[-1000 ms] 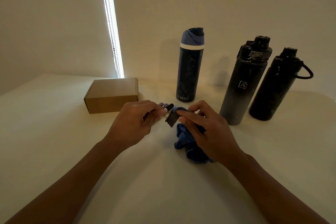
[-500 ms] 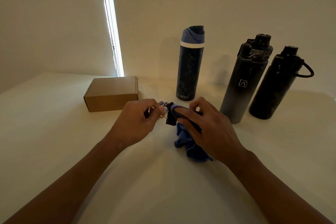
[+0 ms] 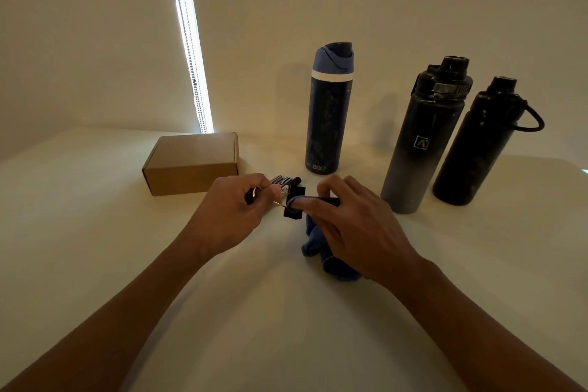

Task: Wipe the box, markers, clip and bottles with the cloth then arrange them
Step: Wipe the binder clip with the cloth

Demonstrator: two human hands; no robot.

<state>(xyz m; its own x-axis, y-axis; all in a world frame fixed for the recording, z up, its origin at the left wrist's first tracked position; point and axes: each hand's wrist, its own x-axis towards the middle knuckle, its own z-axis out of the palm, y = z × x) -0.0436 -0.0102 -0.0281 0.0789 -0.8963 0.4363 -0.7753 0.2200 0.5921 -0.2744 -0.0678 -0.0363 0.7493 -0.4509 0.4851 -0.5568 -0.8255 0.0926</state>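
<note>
Dim desk point(image 3: 95, 232) with box point(image 3: 191, 162) and bottles point(image 3: 329, 111); our left hand point(image 3: 229, 213) pinches the clip point(image 3: 294, 204), right hand point(image 3: 356, 229) presses cloth point(image 3: 318, 242) on it.

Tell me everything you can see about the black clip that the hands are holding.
The clip is a small black binder clip with thin wire handles that look like metal. The left hand pinches the handles and holds the clip just above the table, in front of the markers. A finger of the right hand, wrapped in the blue cloth, presses on its black body.
</note>
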